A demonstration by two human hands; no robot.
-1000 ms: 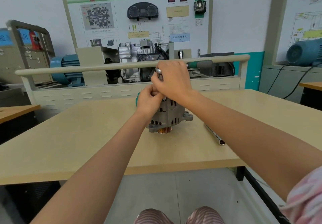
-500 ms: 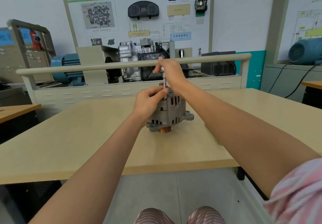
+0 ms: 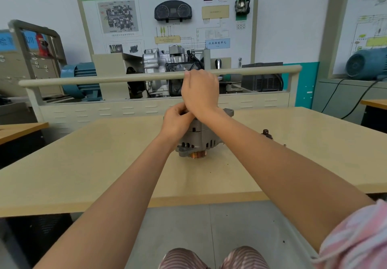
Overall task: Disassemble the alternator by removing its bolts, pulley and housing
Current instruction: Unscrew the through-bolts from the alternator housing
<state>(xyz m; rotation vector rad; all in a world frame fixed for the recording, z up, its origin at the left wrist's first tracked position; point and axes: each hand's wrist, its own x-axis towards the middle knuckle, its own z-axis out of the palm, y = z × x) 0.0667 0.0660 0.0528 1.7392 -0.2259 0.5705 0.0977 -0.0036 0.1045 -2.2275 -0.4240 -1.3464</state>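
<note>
Both hands met over the alternator [image 3: 199, 139], standing pulley-down mid-table: left hand [image 3: 177, 120] curled at its upper edge at 9 o'clock, right hand [image 3: 200, 93] fisted above, contents hidden; apparently a bolt-loosening step, next needing a steady turn with the housing braced.

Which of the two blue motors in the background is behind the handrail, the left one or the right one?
The left blue motor: it sits behind the beige handrail, beside the gearbox display. The right blue motor stands apart on a separate bench.
</note>
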